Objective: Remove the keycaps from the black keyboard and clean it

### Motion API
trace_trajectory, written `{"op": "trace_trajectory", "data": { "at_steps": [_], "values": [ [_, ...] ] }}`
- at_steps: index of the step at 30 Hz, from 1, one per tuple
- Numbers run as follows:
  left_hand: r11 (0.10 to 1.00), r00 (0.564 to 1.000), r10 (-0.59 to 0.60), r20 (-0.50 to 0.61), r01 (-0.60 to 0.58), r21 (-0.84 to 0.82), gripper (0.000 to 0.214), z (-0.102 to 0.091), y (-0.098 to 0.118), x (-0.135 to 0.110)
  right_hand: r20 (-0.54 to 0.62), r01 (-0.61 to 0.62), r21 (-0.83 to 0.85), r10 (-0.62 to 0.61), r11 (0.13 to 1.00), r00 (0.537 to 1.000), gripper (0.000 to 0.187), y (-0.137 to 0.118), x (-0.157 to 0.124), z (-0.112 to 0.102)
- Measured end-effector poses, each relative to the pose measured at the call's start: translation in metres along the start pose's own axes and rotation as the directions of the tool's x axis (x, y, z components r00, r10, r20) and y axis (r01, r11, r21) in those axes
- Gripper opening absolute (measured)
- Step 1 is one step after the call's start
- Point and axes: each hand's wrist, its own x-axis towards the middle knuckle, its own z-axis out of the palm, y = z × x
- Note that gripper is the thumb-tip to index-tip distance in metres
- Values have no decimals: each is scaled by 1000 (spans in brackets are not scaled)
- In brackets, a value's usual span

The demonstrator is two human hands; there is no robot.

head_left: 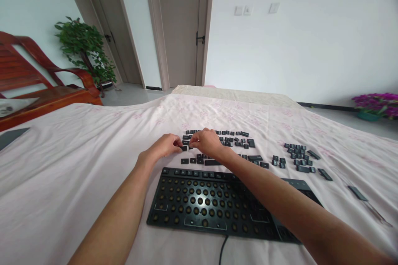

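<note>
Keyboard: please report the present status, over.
Left hand at loose keys, right hand among them. Keyboard mostly without keys. Right forearm partly hides it.

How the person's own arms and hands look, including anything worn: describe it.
The left forearm and right forearm are bare where they show, with no sleeve, watch or bracelet and no obvious markings. The left hand and right hand wear no gloves. No rings can be made out, though the fingers are small and partly hidden.
</note>
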Motion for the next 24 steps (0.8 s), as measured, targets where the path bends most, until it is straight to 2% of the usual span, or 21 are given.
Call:
{"op": "trace_trajectory", "data": {
  "at_steps": [2,7,14,19,22,24],
  "values": [
    [1000,999,9,-36,-9,15,21,2,-2,4,-33,-22,-4,22,1000,999,12,3,4,4],
    [996,996,72,-61,-68,56,23,7,-3,10,7,-55,-35,56,998,998,13,5,7,8],
    [995,991,94,-97,-96,-22,23,-3,-1,4,-27,-43,-18,43,999,999,17,10,-11,-13],
    [999,968,41,-246,-35,29,27,-14,-10,0,39,38,-79,-35,996,999,12,15,-30,-20],
    [999,937,3,-348,15,50,29,-13,-22,1,79,59,-84,-53,995,996,10,18,-36,-17],
    [998,928,1,-371,23,58,31,-10,-29,2,84,69,-75,-63,995,994,9,20,-37,-13]
  ]
}}
